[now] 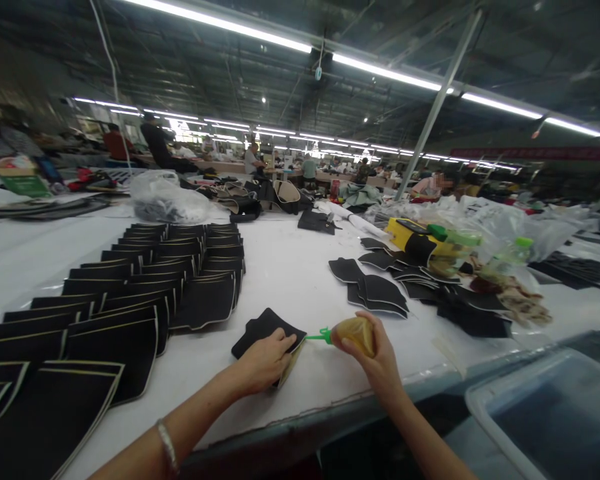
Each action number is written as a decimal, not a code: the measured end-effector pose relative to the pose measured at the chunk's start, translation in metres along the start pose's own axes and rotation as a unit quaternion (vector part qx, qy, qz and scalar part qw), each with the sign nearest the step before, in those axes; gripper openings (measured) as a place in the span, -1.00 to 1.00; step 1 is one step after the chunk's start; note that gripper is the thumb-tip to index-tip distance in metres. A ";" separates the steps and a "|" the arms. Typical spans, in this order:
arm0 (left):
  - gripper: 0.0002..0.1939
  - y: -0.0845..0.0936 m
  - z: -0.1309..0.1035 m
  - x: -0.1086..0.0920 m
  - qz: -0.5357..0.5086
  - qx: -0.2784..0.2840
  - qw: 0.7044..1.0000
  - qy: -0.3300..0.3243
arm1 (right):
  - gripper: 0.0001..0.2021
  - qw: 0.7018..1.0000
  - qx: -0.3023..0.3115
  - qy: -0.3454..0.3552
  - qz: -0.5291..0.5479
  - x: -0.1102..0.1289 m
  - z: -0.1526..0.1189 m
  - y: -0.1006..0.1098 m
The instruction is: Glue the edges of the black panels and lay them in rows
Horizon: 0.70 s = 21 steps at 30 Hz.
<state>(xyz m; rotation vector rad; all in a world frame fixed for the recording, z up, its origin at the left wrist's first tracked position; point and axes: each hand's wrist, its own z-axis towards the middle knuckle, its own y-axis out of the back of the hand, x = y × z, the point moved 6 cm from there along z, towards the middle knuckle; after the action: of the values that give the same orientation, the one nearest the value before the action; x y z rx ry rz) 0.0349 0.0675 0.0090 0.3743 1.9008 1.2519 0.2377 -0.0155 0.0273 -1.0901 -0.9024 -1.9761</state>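
Observation:
My left hand (267,360) is closed on a small black fabric piece (266,327) at the table's front, its fingers pressing near the piece's right edge. A tan underside shows below that edge. In my right hand (380,360) is a squeeze glue bottle (356,333) holding yellowish liquid, tilted on its side. Its thin green nozzle points left, with the tip at the black piece's right corner. Whether any glue is coming out is too small to tell.
Overlapping rows of black pieces (155,280) cover the table's left side. More loose black pieces (380,293) lie to the right, near a yellow box (400,233) and plastic bottles (520,250). A clear plastic bin (485,400) stands below the front edge. Several people work farther back.

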 end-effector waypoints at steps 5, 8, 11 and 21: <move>-0.49 -0.001 0.001 0.001 0.003 -0.002 1.000 0.002 | -0.48 1.000 0.006 0.002 -0.024 0.005 -0.006 -0.002; -0.49 -0.001 0.001 0.002 -0.006 -0.005 1.000 0.006 | -0.49 0.999 0.013 -0.032 0.005 0.005 -0.023 -0.006; -0.47 -0.002 0.002 0.005 -0.024 -0.012 1.000 0.002 | -0.50 0.995 0.016 -0.085 0.049 0.004 -0.044 -0.014; -0.55 0.009 -0.003 0.009 -0.081 -0.055 0.995 0.025 | -0.70 0.899 -0.061 -0.263 0.344 -0.022 -0.057 -0.003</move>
<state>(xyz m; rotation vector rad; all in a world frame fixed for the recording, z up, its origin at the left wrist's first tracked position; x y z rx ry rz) 0.0257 0.0753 0.0129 0.1284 1.8553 1.2607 0.2215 -0.0554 -0.0161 -1.7727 -0.5261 -1.1728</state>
